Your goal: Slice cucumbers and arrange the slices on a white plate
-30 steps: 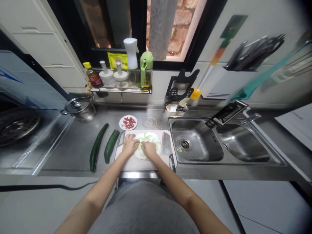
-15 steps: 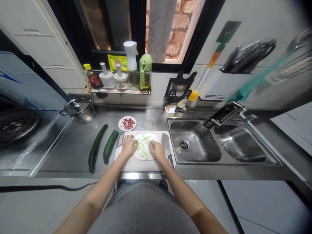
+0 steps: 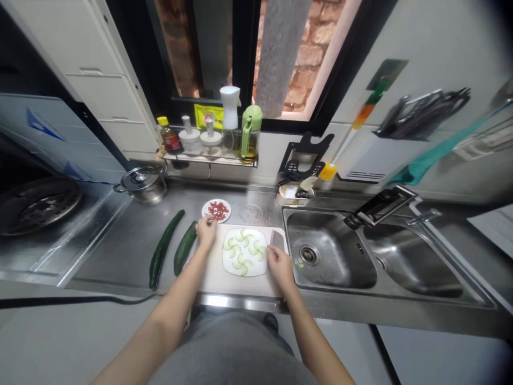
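Observation:
A white square plate lies on the pale cutting board, with cucumber slices fanned on it in several pinwheels. My left hand is at the front left rim of a small round plate that holds chopped red pieces. Its fingers are drawn together, and what they hold, if anything, is hidden. At the square plate's right edge is my right hand, thumb and fingers pinched close to a cucumber slice; I cannot make out anything in them. A knife blade lies beyond it, partly covered.
Two whole cucumbers lie left of the board. A lidded pot stands farther back. The double sink is to the right, with its tap over it. A clear dish sits behind the board. Bottles line a wall shelf.
My left hand has moved from the square plate's left side up to the small round plate. My right hand has drawn back to the square plate's right edge. The view has shifted.

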Action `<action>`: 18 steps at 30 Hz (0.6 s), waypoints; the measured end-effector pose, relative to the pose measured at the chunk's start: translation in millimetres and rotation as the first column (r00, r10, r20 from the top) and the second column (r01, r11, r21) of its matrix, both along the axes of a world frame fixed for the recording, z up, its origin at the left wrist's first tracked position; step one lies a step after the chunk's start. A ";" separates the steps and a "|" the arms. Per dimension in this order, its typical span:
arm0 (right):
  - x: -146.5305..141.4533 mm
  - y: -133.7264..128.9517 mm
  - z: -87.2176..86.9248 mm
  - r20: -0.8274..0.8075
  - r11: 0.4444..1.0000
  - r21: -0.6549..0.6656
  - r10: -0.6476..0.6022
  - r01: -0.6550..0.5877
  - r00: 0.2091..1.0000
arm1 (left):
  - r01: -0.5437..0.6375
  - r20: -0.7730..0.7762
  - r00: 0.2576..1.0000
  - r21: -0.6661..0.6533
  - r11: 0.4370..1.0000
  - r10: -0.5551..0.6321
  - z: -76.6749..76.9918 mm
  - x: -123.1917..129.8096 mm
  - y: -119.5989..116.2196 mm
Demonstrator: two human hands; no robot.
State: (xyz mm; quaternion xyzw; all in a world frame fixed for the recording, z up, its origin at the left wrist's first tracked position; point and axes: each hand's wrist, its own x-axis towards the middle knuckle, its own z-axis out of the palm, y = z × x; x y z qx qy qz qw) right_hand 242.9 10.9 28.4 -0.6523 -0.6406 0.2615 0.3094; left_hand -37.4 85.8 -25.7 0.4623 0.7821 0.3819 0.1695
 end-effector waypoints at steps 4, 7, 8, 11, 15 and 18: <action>4.0 -1.3 0.4 -0.003 1.000 -0.028 -0.012 0.012 1.000 | -0.067 0.016 0.998 -0.052 0.996 0.068 4.2 -18.8 28.8; 2.7 -1.1 2.1 -0.010 0.999 -0.047 -0.007 0.007 1.000 | -0.010 -0.012 1.000 -0.131 0.991 0.008 7.4 -23.2 48.1; 1.6 -1.2 2.6 -0.016 0.999 -0.050 -0.004 0.003 1.000 | 0.014 -0.025 1.000 -0.155 0.988 -0.018 7.9 -22.8 53.4; -1.6 -2.8 2.7 -0.024 0.999 -0.051 -0.004 0.002 1.000 | 0.078 -0.071 0.993 -0.200 0.977 -0.094 7.6 -17.9 65.5; -2.3 -5.6 -1.4 -0.021 0.999 -0.043 -0.017 0.016 1.000 | 0.142 -0.133 0.975 -0.252 0.957 -0.180 7.6 -9.7 76.6; 0.1 -6.5 -4.7 -0.021 0.998 -0.049 -0.028 0.027 0.999 | 0.183 -0.154 0.960 -0.292 0.939 -0.235 9.6 -5.6 83.7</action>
